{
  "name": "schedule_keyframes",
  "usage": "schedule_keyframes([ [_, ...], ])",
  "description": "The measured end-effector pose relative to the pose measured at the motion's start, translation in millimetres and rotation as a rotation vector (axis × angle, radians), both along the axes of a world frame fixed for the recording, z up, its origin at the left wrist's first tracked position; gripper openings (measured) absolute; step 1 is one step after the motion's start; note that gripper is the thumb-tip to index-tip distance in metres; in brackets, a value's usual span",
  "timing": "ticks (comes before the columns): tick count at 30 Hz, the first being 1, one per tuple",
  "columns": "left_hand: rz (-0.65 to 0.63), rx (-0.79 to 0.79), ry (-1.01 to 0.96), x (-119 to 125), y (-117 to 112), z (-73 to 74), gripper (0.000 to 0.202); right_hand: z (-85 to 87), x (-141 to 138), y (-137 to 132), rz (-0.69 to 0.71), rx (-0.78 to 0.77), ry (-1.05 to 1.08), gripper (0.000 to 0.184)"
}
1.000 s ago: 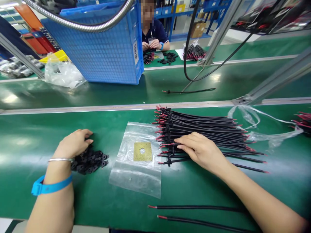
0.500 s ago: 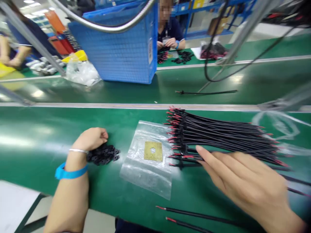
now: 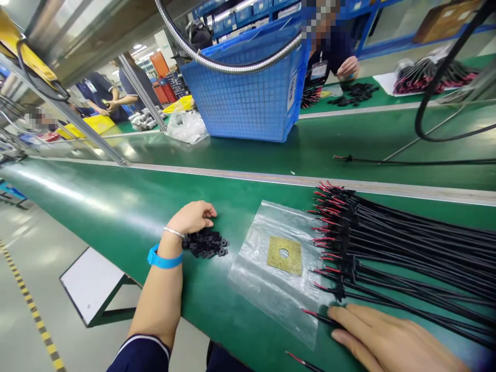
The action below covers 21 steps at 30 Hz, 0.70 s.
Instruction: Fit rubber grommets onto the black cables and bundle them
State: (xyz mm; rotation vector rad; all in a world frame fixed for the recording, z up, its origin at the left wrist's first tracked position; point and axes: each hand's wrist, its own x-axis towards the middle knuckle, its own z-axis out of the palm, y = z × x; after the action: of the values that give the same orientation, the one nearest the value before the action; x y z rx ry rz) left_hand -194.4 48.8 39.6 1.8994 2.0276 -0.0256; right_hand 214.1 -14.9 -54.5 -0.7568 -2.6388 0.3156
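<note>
My left hand (image 3: 196, 217), with a blue wristband, rests by the far side of a pile of small black plastic parts (image 3: 205, 244). Its fingers are loosely curled and slightly apart, and I see nothing between them. At the lower right, my right hand (image 3: 391, 338) has thumb and forefinger closed on a black cable (image 3: 324, 318) near its red wire end. Just beyond that hand lies a row of black cables (image 3: 418, 232) with black parts fitted near their stripped red ends. Another loose cable (image 3: 306, 363) lies closer to me.
A clear plastic bag (image 3: 251, 279) with a yellowish square pad (image 3: 274, 253) on it lies between my hands. Behind the metal rail (image 3: 232, 174) stand a blue crate (image 3: 248, 98) and a single cable (image 3: 418, 161). A co-worker's hand (image 3: 347, 68) shows across the bench.
The view has swung left, so things sit further right. My right hand has moved from the row's near edge towards me, onto a loose cable. My left hand stays by the pile, fingers slightly more apart.
</note>
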Motion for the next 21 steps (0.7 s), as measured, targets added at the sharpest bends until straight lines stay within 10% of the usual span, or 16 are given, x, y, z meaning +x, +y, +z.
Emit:
schedule_keyframes([
  [8,-0.018,-0.011,0.134,-5,9,-5.0,0.008,60.1,15,27,-0.273,-0.131,0.070,0.015],
  [14,0.001,0.089,0.067,2,12,-5.1,0.015,41.6,26,54,-0.440,-0.044,0.063,0.018],
  [21,0.050,0.074,-0.971,86,-1,-10.8,0.011,36.9,17,54,-0.417,-0.058,0.080,0.019],
])
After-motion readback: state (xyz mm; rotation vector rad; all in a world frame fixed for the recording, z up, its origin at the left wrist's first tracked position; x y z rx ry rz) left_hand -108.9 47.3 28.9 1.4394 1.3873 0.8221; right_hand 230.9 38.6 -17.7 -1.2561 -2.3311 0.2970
